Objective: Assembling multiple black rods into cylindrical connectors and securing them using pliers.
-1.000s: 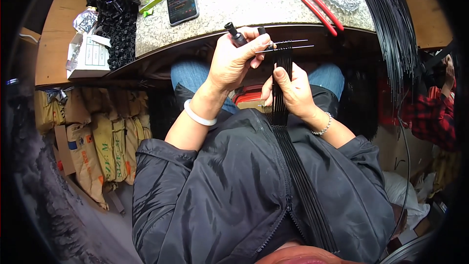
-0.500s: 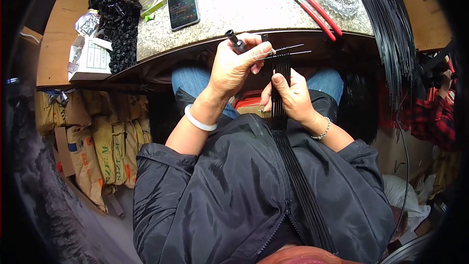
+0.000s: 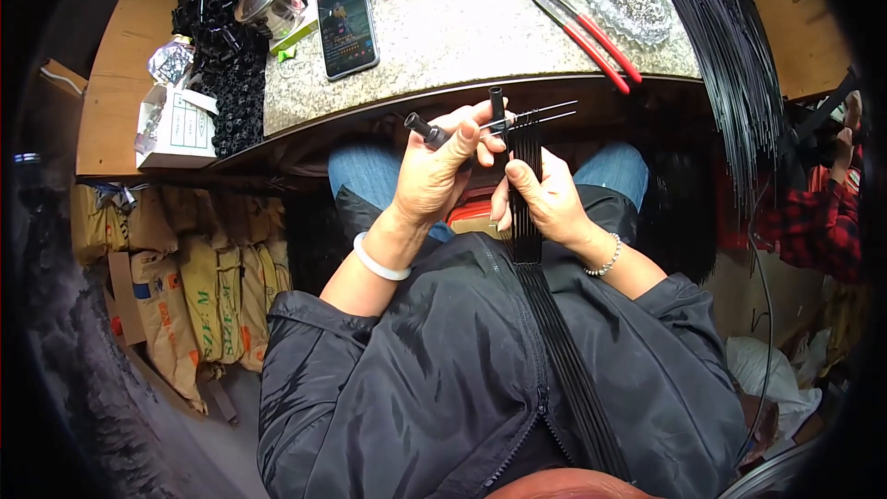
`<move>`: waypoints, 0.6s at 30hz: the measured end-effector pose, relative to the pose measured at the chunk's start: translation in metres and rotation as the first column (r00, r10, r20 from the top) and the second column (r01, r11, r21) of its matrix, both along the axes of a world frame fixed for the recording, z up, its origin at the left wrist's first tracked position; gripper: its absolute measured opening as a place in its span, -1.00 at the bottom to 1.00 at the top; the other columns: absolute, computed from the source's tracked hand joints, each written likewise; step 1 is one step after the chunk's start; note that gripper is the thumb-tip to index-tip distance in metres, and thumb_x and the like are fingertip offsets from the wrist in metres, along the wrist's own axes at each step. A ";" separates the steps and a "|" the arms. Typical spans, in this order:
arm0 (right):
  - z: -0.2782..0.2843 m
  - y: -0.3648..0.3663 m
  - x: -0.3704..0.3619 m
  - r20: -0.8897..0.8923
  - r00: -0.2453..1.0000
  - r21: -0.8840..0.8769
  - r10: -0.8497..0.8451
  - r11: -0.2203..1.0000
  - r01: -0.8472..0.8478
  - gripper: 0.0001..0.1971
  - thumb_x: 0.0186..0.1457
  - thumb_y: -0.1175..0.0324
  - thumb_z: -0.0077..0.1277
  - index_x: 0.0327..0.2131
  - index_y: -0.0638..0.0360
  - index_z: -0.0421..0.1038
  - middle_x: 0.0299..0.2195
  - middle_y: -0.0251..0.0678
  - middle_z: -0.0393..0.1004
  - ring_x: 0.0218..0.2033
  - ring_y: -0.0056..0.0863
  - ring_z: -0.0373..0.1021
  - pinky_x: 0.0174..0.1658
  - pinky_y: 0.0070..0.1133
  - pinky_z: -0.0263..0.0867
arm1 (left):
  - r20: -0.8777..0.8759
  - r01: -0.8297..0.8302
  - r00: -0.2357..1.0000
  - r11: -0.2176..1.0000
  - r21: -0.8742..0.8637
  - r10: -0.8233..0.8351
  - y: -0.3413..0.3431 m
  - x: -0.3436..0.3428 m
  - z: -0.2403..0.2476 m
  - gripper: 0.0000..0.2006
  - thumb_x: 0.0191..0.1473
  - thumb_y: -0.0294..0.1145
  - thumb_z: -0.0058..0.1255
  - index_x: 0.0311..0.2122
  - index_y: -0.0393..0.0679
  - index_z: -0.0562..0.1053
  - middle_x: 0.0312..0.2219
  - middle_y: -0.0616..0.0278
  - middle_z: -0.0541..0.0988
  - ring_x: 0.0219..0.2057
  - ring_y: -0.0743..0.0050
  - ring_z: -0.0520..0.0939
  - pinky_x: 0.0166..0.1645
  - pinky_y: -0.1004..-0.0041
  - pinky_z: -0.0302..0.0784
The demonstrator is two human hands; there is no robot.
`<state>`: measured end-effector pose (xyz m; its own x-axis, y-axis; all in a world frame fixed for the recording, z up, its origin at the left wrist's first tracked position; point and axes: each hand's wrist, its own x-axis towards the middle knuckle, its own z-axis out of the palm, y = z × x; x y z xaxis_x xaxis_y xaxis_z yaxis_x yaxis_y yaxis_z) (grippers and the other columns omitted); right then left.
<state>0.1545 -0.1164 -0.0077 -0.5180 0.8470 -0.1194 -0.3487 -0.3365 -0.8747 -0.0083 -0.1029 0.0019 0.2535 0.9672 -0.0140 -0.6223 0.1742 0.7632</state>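
My left hand is closed around small black tubular pieces. One black tube tips out past the thumb, and a second black tube stands up between the fingers. Two thin metal rods reach rightward from these fingertips, across the upper ends of a flat row of black strands. Whether the rods pass through the strands I cannot tell. My right hand pinches that row between thumb and fingers, just below the rods. Its lower length runs down over my dark jacket.
On the stone-topped table lie a phone, red-handled pliers and a glass dish of small bits. Black fittings pile up at left. Long black strands hang over the right edge. A person's checked sleeve shows at far right.
My left hand has turned a little, so its tube leans further left and the second one shows more. Both hands sit slightly lower in view. The right hand keeps its pinch.
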 end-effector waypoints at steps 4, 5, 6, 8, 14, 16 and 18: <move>0.002 -0.001 -0.001 0.003 1.000 0.001 0.000 1.000 0.000 -0.64 0.17 0.11 -0.16 -0.18 0.24 0.16 -0.64 -0.21 0.43 -0.71 -0.58 0.36 -0.62 -0.72 0.30 | -0.100 -0.047 0.994 0.998 -0.033 0.043 0.000 0.001 0.005 -0.53 0.05 -0.24 0.03 -0.02 -0.41 0.33 -0.47 0.29 0.51 -0.52 0.74 0.42 -0.32 0.71 0.37; 0.001 -0.001 -0.001 -0.006 1.000 -0.004 0.003 1.000 -0.003 -0.63 0.16 0.10 -0.16 -0.18 0.23 0.16 -0.65 -0.21 0.42 -0.71 -0.58 0.36 -0.63 -0.72 0.29 | -0.076 -0.029 0.997 0.999 -0.039 0.026 0.000 0.000 0.007 -0.53 0.03 -0.24 0.06 -0.04 -0.40 0.35 -0.47 0.28 0.51 -0.49 0.71 0.44 -0.30 0.71 0.39; 0.002 -0.002 -0.002 -0.007 1.000 -0.007 0.002 1.000 -0.002 -0.63 0.16 0.10 -0.16 -0.18 0.23 0.16 -0.65 -0.21 0.42 -0.71 -0.58 0.36 -0.63 -0.72 0.29 | -0.077 -0.029 0.997 0.999 -0.042 0.025 -0.001 0.000 0.004 -0.53 0.03 -0.24 0.06 -0.04 -0.40 0.35 -0.47 0.28 0.51 -0.49 0.71 0.44 -0.30 0.71 0.39; 0.006 0.000 -0.003 -0.007 1.000 0.028 -0.015 0.999 0.015 -0.61 0.16 0.09 -0.15 -0.14 0.22 0.14 -0.66 -0.22 0.41 -0.72 -0.59 0.35 -0.63 -0.73 0.28 | -0.009 -0.050 0.999 0.993 0.106 0.052 -0.001 0.001 -0.001 -0.57 0.03 -0.29 0.07 -0.06 -0.37 0.37 -0.47 0.26 0.52 -0.47 0.67 0.47 -0.29 0.70 0.40; -0.004 -0.003 -0.002 0.032 0.999 0.081 -0.005 0.997 0.002 -0.54 0.16 0.01 -0.21 -0.09 0.22 0.11 -0.67 -0.23 0.40 -0.74 -0.61 0.32 -0.64 -0.75 0.27 | -0.299 -0.200 0.928 0.975 0.102 0.221 -0.004 0.013 0.009 -0.71 -0.06 -0.54 0.14 -0.17 -0.32 0.46 -0.46 0.27 0.55 -0.54 0.74 0.46 -0.44 0.72 0.38; -0.002 -0.005 -0.003 0.026 1.000 0.096 -0.015 0.995 0.013 -0.53 0.16 -0.02 -0.25 -0.10 0.23 0.12 -0.68 -0.23 0.40 -0.74 -0.61 0.32 -0.64 -0.75 0.27 | -0.314 -0.215 0.920 0.972 0.098 0.235 -0.004 0.013 0.009 -0.72 -0.07 -0.54 0.15 -0.18 -0.31 0.46 -0.47 0.29 0.55 -0.55 0.75 0.45 -0.46 0.73 0.36; -0.001 -0.006 -0.002 0.018 1.000 0.107 -0.025 0.994 0.023 -0.51 0.16 -0.05 -0.28 -0.12 0.23 0.12 -0.68 -0.24 0.40 -0.75 -0.62 0.32 -0.64 -0.75 0.26 | -0.298 -0.221 0.923 0.970 0.102 0.241 -0.004 0.013 0.008 -0.74 -0.06 -0.52 0.14 -0.20 -0.31 0.46 -0.48 0.30 0.55 -0.56 0.76 0.43 -0.48 0.73 0.33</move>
